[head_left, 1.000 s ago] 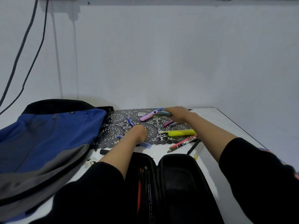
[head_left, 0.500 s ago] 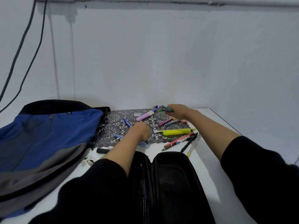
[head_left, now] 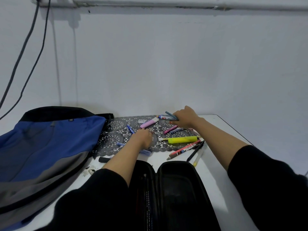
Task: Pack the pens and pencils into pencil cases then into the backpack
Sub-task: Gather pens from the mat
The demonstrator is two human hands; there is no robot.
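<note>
On my far left the blue and grey backpack lies flat on the white table, its black top edge toward the wall. Beside it a black lace mat covers the back of the table. A short blue pen lies on the mat, angled toward the back left. My left hand rests knuckles-up on the mat with its fingers curled under; I cannot tell whether it has anything in them. A purple highlighter slants from front left to back right, near a small white eraser.

The open black pencil case lies nearest me, its long axis running away from me. Further right my right hand grips a white marker and a teal pen at the back of the mat, both ends pointing left. In front of it a yellow highlighter lies left to right. A red pencil and a black pen slant toward the front left, off the mat's edge.

The wall behind is plain white, with dark cables hanging at the left and a pipe along the top.
</note>
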